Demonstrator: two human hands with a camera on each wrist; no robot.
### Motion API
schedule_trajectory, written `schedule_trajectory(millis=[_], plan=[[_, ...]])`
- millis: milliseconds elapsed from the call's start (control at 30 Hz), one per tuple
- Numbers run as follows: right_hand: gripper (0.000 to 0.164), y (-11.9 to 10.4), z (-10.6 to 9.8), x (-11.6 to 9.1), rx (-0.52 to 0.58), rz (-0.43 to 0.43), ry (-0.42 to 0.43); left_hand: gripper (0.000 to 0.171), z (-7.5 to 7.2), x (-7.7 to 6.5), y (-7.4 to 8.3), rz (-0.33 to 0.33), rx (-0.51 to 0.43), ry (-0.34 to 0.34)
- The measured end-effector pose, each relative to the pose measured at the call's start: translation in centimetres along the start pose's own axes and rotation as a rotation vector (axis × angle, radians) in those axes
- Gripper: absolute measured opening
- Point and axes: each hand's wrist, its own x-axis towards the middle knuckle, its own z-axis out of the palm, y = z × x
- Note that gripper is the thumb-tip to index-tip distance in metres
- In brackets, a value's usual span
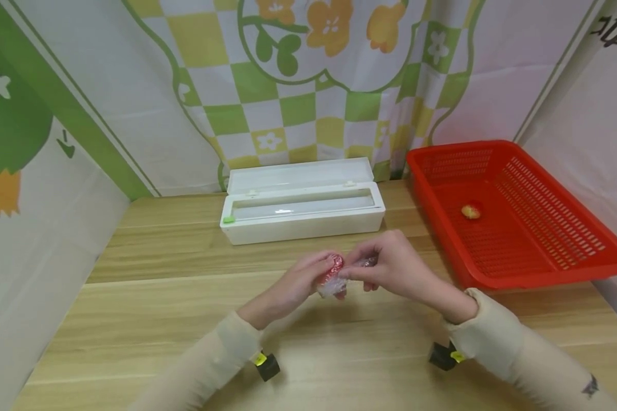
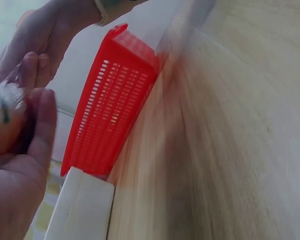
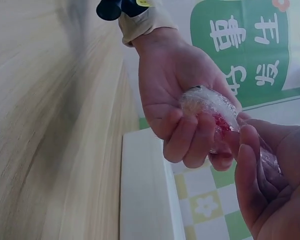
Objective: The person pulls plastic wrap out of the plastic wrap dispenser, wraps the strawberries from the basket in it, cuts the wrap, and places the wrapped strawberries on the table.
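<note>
Tabletop [image 1: 159, 319] in wood grain spreads beneath your forearms. Close to its far right corner stands the red basket [image 1: 560, 278]: the left wrist view gives its slotted outer side, while only the head view looks down into it. Along the far edge, about midway, sits a long white box [image 1: 303, 225] — its raised lid shows from your head alone. Your right hand [image 1: 396, 265] pinches clear film; your left hand [image 1: 300, 281] grips a red ball-like thing [image 1: 333, 267] above the tabletop, just nearer you than the box. From the right wrist you see clear film [image 3: 217, 102] wrapping it — and your left fingers curled round. Smallest, a red-and-yellow piece [image 1: 470, 212] lies inside the basket.
</note>
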Motion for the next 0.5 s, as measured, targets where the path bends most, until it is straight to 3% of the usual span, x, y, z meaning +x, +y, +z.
schedule_trajectory(millis=[167, 233, 367, 500], plan=[[0.015, -0.07, -0.09, 0.16, 0.056, 0.040, -0.012, 0.050, 0.54, 0.12, -0.13, 0.017, -0.057, 0.078], [0.016, 0.07, -0.18, 0.23, 0.083, 0.058, -0.023, 0.043, 0.54, 0.10, -0.30, 0.044, -0.049, 0.090], [0.020, 0.50, -0.35, 0.36, 0.128, 0.101, -0.046, 0.032, 0.41, 0.03, -0.59, 0.095, 0.002, 0.051], [0.023, 0.86, -0.39, 0.44, 0.164, 0.131, -0.058, 0.034, 0.32, -0.11, -0.59, 0.097, 0.009, 0.011]])
